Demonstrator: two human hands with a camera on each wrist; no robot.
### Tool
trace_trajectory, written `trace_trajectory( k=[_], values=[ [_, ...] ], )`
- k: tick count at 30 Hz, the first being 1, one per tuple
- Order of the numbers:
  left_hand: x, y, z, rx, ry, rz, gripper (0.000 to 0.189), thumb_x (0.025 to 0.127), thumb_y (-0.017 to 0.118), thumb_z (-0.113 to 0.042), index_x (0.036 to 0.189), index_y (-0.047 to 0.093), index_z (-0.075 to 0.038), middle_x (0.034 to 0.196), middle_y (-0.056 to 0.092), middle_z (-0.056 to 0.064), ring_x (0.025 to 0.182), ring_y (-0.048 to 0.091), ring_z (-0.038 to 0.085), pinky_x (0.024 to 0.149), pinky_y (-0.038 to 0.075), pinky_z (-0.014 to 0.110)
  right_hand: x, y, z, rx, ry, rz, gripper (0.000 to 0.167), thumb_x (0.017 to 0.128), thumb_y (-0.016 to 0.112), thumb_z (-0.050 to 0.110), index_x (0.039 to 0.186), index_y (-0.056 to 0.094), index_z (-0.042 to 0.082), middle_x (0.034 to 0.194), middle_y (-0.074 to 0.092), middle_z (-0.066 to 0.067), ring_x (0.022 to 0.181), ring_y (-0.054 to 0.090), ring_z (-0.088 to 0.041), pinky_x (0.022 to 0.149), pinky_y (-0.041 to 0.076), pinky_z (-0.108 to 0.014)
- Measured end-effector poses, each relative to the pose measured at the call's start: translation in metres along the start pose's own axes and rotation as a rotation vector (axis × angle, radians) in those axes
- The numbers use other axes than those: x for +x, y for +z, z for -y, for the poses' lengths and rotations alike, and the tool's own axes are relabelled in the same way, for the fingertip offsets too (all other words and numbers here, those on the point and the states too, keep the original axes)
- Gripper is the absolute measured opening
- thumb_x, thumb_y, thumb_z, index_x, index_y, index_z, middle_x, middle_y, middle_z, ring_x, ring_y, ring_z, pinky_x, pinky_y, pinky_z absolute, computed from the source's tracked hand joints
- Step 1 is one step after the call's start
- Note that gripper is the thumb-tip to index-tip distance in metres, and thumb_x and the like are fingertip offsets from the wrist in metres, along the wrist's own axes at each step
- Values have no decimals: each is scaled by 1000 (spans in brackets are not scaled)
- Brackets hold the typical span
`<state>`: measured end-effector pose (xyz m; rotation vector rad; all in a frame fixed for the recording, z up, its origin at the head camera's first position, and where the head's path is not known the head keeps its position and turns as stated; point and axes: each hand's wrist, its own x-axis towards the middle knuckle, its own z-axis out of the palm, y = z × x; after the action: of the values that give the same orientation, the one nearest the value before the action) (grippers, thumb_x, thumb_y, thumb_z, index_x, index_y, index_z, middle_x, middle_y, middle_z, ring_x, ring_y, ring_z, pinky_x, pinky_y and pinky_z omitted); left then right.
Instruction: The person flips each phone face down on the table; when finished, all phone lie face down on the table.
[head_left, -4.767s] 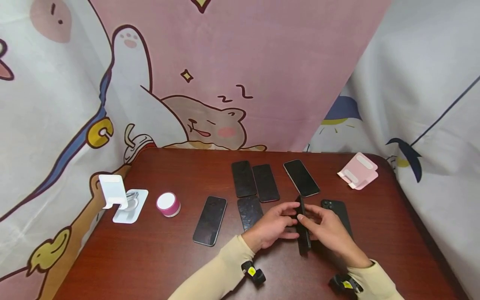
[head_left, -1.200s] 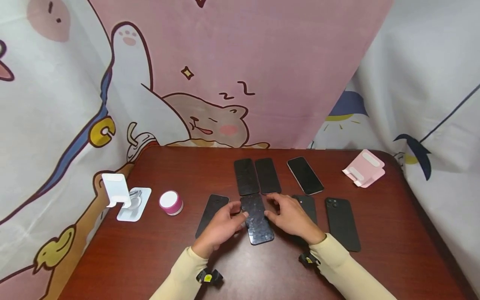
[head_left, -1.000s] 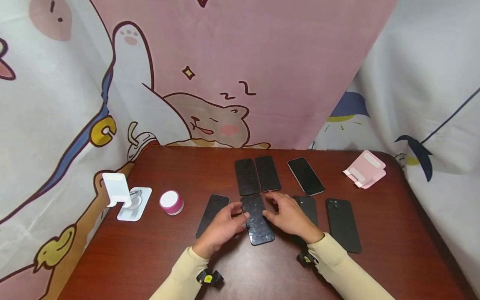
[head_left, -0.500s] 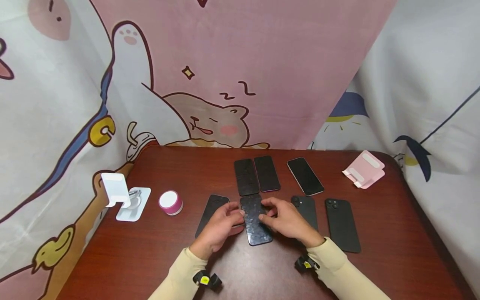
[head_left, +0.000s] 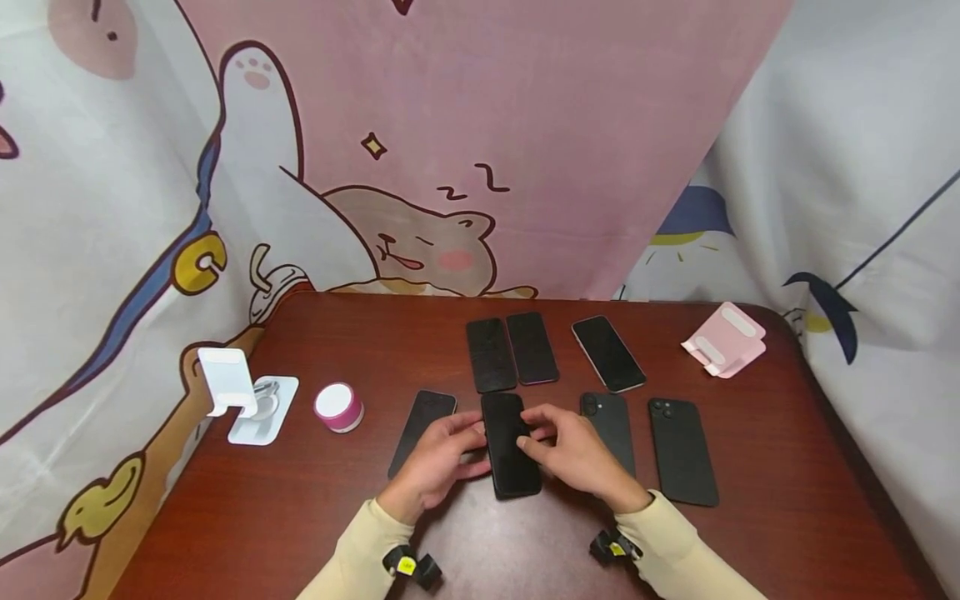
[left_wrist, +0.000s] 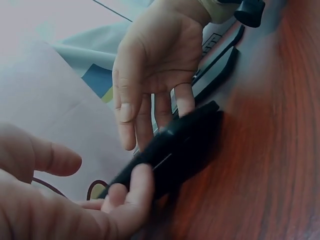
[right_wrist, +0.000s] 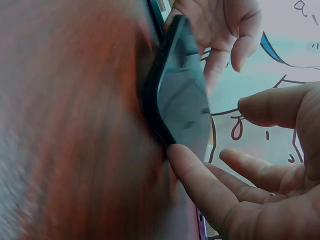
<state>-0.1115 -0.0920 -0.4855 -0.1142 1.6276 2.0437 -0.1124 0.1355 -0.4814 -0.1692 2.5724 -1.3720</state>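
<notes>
Left hand point(head_left: 442, 458) and right hand point(head_left: 573, 446): well apart at the wrists, fingertips near each other across one black smartphone point(head_left: 512, 450). Left fingertips at its left edge, right fingertips at its right. Both hands relaxed, fingers loosely bent. Wrist views: fingers touch the edges, neither thumb clamped on it. Amount of pressure: cannot tell.

Smartphone position: between the hands, screen up, long axis running away from the person. Left wrist view shows its dark underside, right wrist view its screen; hence tilted, partly off the wooden table point(head_left: 555, 542). Whether the far end touches the wood: cannot tell.

Just outside the left hand: dark phone with a silvery rim point(head_left: 420, 423), partly covered. Just beyond the right hand: face-down phone with two lenses point(head_left: 611, 433); then a larger face-down black phone point(head_left: 684, 454).

Beyond the held one: cracked-looking dark phone point(head_left: 491, 354), close beside a pink-edged phone point(head_left: 534, 347); farther right, a light-framed phone point(head_left: 609, 354), set askew.

Outer items: pink phone stand point(head_left: 726, 337) at far right; magenta, white-topped cylinder point(head_left: 337, 408) and white phone stand point(head_left: 228, 379) at left.
</notes>
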Motion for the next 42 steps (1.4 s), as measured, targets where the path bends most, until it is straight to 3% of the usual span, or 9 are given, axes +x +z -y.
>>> trace_trajectory(
  k=[4, 8, 12, 17, 20, 24, 30, 38, 42],
  values=[
    [2, 1, 3, -15, 9, -10, 49, 106, 51, -6, 154, 45, 4, 140, 61, 22, 111, 62, 20, 85, 62, 33, -3, 4, -1, 55, 17, -9, 39, 95, 80, 29, 130, 72, 14, 122, 76, -2, 107, 73, -15, 84, 62, -34],
    [5, 2, 6, -29, 34, -3, 51, 103, 49, 1, 154, 44, -1, 144, 58, 24, 110, 64, 21, 84, 61, 33, -4, 7, -4, 197, 49, 1, 46, 94, 82, 30, 134, 70, 11, 130, 73, -7, 113, 73, -21, 84, 65, -35],
    [7, 4, 9, -32, 56, 25, 52, 104, 47, 2, 156, 44, -8, 149, 54, 25, 112, 65, 23, 86, 62, 39, -3, 9, -7, 313, 70, 17, 49, 94, 82, 29, 137, 68, 9, 132, 71, -11, 115, 72, -24, 82, 65, -34],
    [10, 7, 11, -38, 65, 91, 55, 107, 48, 0, 159, 44, -16, 151, 54, 25, 120, 67, 28, 92, 62, 53, -5, 7, -7, 378, 76, 26, 54, 94, 82, 32, 140, 65, 9, 133, 70, -13, 118, 70, -26, 84, 65, -36],
    [10, 9, 12, -36, 65, 130, 57, 108, 51, -1, 162, 43, -18, 153, 52, 25, 126, 65, 31, 94, 60, 58, -7, 5, -5, 381, 69, 25, 56, 94, 82, 34, 142, 64, 10, 133, 70, -13, 118, 70, -26, 86, 65, -36],
    [10, 13, 12, 1, 53, 160, 60, 107, 54, -3, 163, 42, -21, 157, 47, 25, 128, 63, 30, 95, 61, 54, -10, 3, 0, 407, 73, 43, 60, 95, 82, 32, 146, 60, 8, 135, 69, -16, 120, 70, -28, 84, 66, -39],
    [10, 21, 13, 81, 44, 190, 58, 107, 57, -6, 162, 44, -21, 157, 43, 24, 122, 60, 26, 93, 62, 51, -13, -1, 5, 445, 87, 68, 55, 99, 73, 15, 149, 53, 3, 137, 65, -25, 117, 72, -33, 74, 67, -42],
    [8, 25, 7, 123, 43, 191, 52, 108, 54, -5, 159, 49, -14, 161, 43, 22, 129, 60, 29, 96, 61, 54, -16, -4, 6, 385, 72, 31, 51, 98, 69, 4, 147, 54, 1, 133, 69, -25, 109, 76, -31, 66, 66, -40],
    [8, 22, 3, 111, 62, 132, 50, 107, 57, -8, 156, 50, -8, 155, 48, 24, 124, 64, 31, 94, 62, 54, -19, -7, 8, 376, 44, -4, 52, 96, 69, 1, 146, 55, 1, 131, 71, -25, 104, 77, -29, 61, 65, -37]
  ],
)
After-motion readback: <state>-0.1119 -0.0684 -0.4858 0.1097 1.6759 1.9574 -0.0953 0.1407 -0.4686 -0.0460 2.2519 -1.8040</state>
